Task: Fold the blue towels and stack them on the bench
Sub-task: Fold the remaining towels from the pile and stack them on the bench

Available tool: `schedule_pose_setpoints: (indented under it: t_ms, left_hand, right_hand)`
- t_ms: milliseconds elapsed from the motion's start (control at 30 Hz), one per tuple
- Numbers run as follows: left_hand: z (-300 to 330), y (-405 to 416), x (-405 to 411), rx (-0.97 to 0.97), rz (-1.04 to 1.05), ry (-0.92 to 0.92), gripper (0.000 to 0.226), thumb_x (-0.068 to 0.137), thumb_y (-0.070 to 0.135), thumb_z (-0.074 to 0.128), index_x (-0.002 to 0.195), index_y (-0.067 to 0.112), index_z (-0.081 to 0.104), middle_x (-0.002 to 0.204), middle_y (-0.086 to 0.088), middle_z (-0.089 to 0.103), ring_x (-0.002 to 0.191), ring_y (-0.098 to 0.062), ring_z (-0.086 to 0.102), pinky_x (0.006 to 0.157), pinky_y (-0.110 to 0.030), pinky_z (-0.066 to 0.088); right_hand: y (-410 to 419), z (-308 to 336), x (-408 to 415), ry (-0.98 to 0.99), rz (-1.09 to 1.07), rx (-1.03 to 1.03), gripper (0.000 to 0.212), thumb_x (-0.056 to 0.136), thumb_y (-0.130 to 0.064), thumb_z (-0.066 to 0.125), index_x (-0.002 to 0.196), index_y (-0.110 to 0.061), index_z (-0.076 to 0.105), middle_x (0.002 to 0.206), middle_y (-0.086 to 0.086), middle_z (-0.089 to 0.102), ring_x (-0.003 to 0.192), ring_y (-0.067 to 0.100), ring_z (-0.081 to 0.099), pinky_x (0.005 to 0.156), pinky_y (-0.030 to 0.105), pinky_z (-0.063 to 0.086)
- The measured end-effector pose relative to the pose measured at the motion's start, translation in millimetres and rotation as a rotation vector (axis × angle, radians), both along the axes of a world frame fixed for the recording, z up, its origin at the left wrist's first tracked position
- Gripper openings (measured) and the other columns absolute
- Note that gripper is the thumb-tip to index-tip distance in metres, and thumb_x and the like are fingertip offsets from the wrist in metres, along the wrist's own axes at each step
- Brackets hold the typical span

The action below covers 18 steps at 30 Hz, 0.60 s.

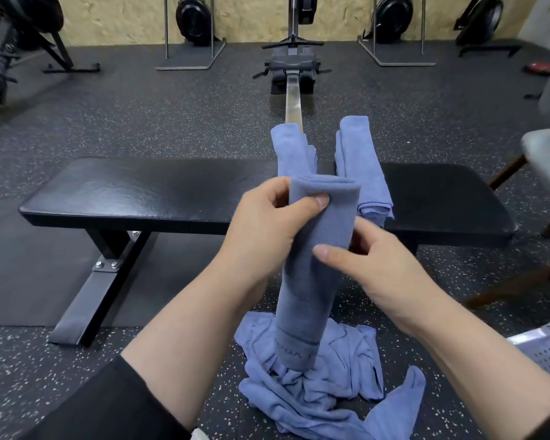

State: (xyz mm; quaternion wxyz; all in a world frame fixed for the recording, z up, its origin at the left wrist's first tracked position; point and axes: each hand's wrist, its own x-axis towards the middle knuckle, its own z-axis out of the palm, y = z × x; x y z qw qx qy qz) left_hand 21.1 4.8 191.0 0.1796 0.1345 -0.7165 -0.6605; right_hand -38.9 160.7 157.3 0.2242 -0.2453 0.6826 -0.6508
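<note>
I hold a long, narrow folded blue towel (311,265) upright in front of the black bench (134,192). My left hand (267,220) pinches its folded top edge with thumb over the cloth. Lower down, my right hand (365,265) grips the towel's right side, thumb across the front. The towel's far half drapes over the bench behind my hands (294,147). A folded blue towel (361,163) lies across the bench just to the right. A crumpled heap of blue towels (334,392) lies on the floor below.
Rowing machine rail (292,100) runs away from the bench's far side. A grey chair with wooden legs (546,160) stands at the right. A perforated grey item (546,350) sits on the floor at the right edge. Exercise machines line the back wall.
</note>
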Motion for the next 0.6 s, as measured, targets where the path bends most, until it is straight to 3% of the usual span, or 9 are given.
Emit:
schedule_pose_setpoints:
  t_ms: [133, 233, 300, 433, 600]
  left_hand:
    - [8.4, -4.9, -2.5, 0.105, 0.053, 0.067, 0.015, 0.090, 0.019, 0.072, 0.100, 0.007, 0.073, 0.102, -0.016, 0.075, 0.085, -0.014, 0.066, 0.083, -0.038, 0.053]
    - [10.7, -9.5, -4.1, 0.298, 0.004, 0.065, 0.029, 0.090, 0.023, 0.071, 0.111, 0.003, 0.070, 0.112, -0.021, 0.073, 0.102, -0.028, 0.071, 0.099, -0.049, 0.051]
    - [8.3, -8.9, -3.7, 0.326, -0.065, -0.021, 0.031, 0.093, 0.023, 0.069, 0.116, 0.002, 0.070, 0.115, -0.020, 0.073, 0.114, -0.037, 0.067, 0.105, -0.054, 0.048]
    - [3.5, -6.3, -3.0, 0.304, -0.030, -0.052, 0.021, 0.094, 0.016, 0.066, 0.109, 0.001, 0.072, 0.111, -0.022, 0.073, 0.094, -0.029, 0.067, 0.089, -0.045, 0.047]
    - [17.0, -6.3, -8.1, 0.332, 0.036, 0.008, 0.012, 0.095, 0.019, 0.065, 0.101, 0.011, 0.073, 0.099, -0.014, 0.074, 0.087, -0.025, 0.066, 0.080, -0.039, 0.048]
  right_hand:
    - [-5.1, -4.4, 7.0, 0.048, 0.008, 0.061, 0.019, 0.091, -0.011, 0.073, 0.109, -0.015, 0.075, 0.104, -0.006, 0.079, 0.102, 0.011, 0.073, 0.088, 0.025, 0.058]
    - [-7.1, -1.6, 9.4, 0.036, -0.021, -0.011, 0.018, 0.095, -0.012, 0.068, 0.111, -0.017, 0.073, 0.107, -0.006, 0.079, 0.103, 0.009, 0.073, 0.089, 0.023, 0.057]
    - [-6.4, -1.0, 9.2, 0.024, -0.048, -0.032, 0.017, 0.097, -0.013, 0.065, 0.112, -0.017, 0.072, 0.107, -0.006, 0.078, 0.102, 0.010, 0.073, 0.089, 0.024, 0.058]
    - [-4.2, -0.4, 11.4, -0.018, -0.071, -0.018, 0.015, 0.100, -0.018, 0.062, 0.112, -0.017, 0.070, 0.105, -0.007, 0.078, 0.100, 0.008, 0.073, 0.085, 0.023, 0.057]
    - [-1.2, -0.4, 15.6, -0.030, -0.041, 0.060, 0.015, 0.094, -0.025, 0.071, 0.107, -0.018, 0.072, 0.103, -0.004, 0.079, 0.101, 0.018, 0.074, 0.096, 0.044, 0.057]
